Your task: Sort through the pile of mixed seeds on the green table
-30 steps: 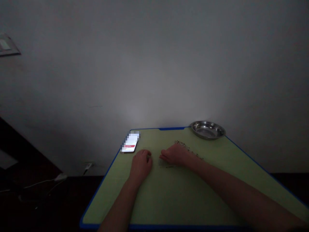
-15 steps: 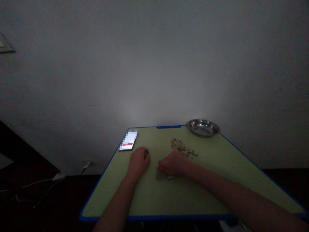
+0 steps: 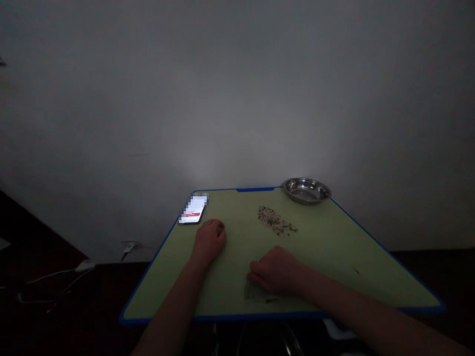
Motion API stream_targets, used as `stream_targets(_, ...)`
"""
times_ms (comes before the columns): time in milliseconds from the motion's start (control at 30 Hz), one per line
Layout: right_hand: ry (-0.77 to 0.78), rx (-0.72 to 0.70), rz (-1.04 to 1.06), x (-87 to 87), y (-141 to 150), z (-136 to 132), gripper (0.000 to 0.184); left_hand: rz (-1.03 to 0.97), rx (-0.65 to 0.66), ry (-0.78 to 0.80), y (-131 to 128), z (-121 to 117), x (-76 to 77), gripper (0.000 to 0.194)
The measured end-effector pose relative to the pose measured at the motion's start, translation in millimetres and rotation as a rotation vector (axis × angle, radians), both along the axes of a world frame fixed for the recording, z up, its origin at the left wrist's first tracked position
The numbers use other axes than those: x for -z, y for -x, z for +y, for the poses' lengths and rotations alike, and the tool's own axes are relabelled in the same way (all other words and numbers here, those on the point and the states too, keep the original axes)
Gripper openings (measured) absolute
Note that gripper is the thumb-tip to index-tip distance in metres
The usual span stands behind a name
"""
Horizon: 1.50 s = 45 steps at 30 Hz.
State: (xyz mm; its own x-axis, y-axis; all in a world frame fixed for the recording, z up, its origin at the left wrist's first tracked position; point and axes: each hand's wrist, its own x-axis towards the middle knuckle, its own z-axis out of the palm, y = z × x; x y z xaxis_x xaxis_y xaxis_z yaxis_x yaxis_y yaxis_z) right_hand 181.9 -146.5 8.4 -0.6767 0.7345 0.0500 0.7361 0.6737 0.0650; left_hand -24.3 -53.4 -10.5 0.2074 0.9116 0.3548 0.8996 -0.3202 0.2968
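My right hand (image 3: pixel 276 271) is closed at the near part of the table, its fingers pinching a flat, clear plastic bag (image 3: pixel 254 292) that lies partly under it. A dark bit shows at the bag's lower edge. To the left, my left hand (image 3: pixel 210 240) rests on the tabletop with its fingers curled in. Something small and greyish shows between its thumb and fingers, too dim to make out. Beyond the right hand lies a loose spread of small dark and pale grains (image 3: pixel 274 221), apart from both hands.
The light-green table (image 3: pixel 230 296) has a blue rim and stands against a grey wall. A shallow metal bowl (image 3: pixel 307 191) sits at its far right corner. At the far left lies a lit phone (image 3: pixel 193 209). A small dark sliver (image 3: pixel 356 270) lies at right.
My right hand has moved toward me with the plastic bag, away from the grains. The left hand stays curled in about the same place. The whole view has shifted slightly.
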Motion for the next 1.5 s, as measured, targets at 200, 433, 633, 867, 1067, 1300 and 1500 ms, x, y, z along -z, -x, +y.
stream_targets(200, 0.014, 0.044, 0.009, -0.1, -5, -15, 0.039, 0.015, -0.007, 0.023, 1, 2, 1.2, 0.018)
stream_targets(433, -0.024, 0.078, 0.041, 8.0, -8, -19, 0.035, 0.032, 0.001, 0.016, 1, 3, 0.9, 0.018)
stream_targets(633, -0.052, 0.078, 0.073, 12.7, -10, -18, 0.035, 0.042, 0.004, -0.003, 2, 3, 3.3, 0.018)
stream_targets(867, -0.060, 0.102, 0.104, 9.2, -12, -27, 0.030, 0.084, -0.012, -0.004, 0, 2, 2.6, 0.018)
stream_targets(1067, -0.043, 0.229, 0.160, 8.4, -26, -31, 0.028, 0.096, -0.006, -0.001, 0, -1, 0.4, 0.018)
stream_targets(1300, -0.064, 0.544, 0.200, 16.2, -85, -23, 0.033, 0.082, 0.002, 0.014, 1, 0, -1.1, 0.017)
stream_targets(1500, -0.060, 0.798, 0.170, 10.2, -128, -3, 0.033, 0.070, 0.005, 0.027, 1, 0, -0.2, 0.018)
